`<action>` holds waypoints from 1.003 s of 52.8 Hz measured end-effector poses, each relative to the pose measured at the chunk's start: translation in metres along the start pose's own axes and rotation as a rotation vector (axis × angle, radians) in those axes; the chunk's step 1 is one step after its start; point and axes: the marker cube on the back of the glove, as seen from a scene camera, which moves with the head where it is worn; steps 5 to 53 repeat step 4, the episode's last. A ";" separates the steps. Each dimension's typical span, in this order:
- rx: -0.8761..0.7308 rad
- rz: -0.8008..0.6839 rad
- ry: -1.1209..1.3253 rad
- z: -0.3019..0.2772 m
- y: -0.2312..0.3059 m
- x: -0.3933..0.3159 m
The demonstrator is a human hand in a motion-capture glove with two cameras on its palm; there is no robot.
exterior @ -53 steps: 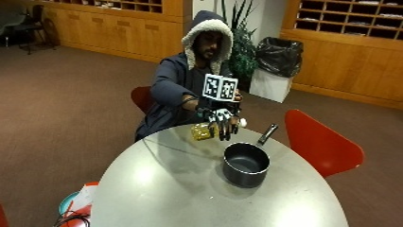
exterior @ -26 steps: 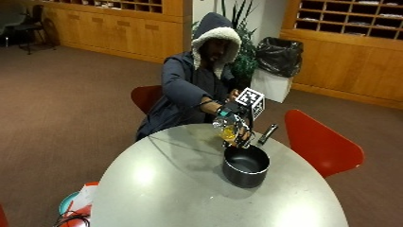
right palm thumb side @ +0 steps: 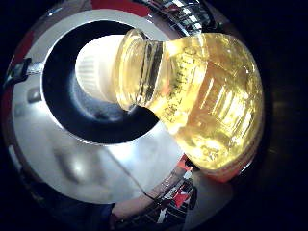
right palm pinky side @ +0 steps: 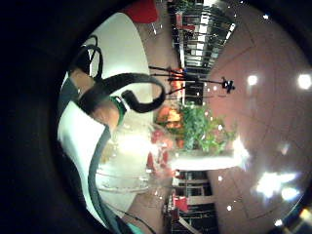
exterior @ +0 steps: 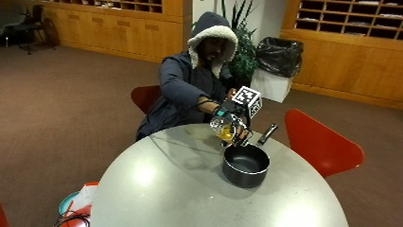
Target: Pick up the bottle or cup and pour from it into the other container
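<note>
Outside: gloved right hand (exterior: 232,118) grips a bottle (exterior: 223,128) of yellow liquid, tilted above the rim of a dark pot (exterior: 245,165) on the round table (exterior: 189,198) | Thumb-side palm: bottle (right palm thumb side: 202,96) close, white cap (right palm thumb side: 94,67) over the pot's (right palm thumb side: 57,106) dark inside | Little-finger-side palm: table (right palm pinky side: 122,44), plant (right palm pinky side: 202,126), straps.

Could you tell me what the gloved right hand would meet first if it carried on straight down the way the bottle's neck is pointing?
Most likely the dark pot: the right hand holds the bottle tipped, cap over its opening.
</note>
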 end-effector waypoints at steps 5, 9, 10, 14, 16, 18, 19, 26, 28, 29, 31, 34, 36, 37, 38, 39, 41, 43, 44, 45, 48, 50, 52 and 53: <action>0.041 -0.033 0.004 0.000 0.002 0.001; 0.041 -0.033 0.004 0.000 0.002 0.001; 0.041 -0.033 0.004 0.000 0.002 0.001; 0.041 -0.033 0.004 0.000 0.002 0.001; 0.041 -0.033 0.004 0.000 0.002 0.001; 0.041 -0.033 0.004 0.000 0.002 0.001; 0.041 -0.033 0.004 0.000 0.002 0.001; 0.041 -0.033 0.004 0.000 0.002 0.001; 0.041 -0.033 0.004 0.000 0.002 0.001; 0.041 -0.033 0.004 0.000 0.002 0.001; 0.041 -0.033 0.004 0.000 0.002 0.001; 0.041 -0.033 0.004 0.000 0.002 0.001; 0.041 -0.033 0.004 0.000 0.002 0.001; 0.041 -0.033 0.004 0.000 0.002 0.001; 0.041 -0.033 0.004 0.000 0.002 0.001; 0.041 -0.033 0.004 0.000 0.002 0.001; 0.041 -0.033 0.004 0.000 0.002 0.001; 0.041 -0.033 0.004 0.000 0.002 0.001; 0.041 -0.033 0.004 0.000 0.002 0.001; 0.041 -0.033 0.004 0.000 0.002 0.001; 0.041 -0.033 0.004 0.000 0.002 0.001; 0.041 -0.033 0.004 0.000 0.002 0.001; 0.041 -0.033 0.004 0.000 0.002 0.001; 0.041 -0.033 0.004 0.000 0.002 0.001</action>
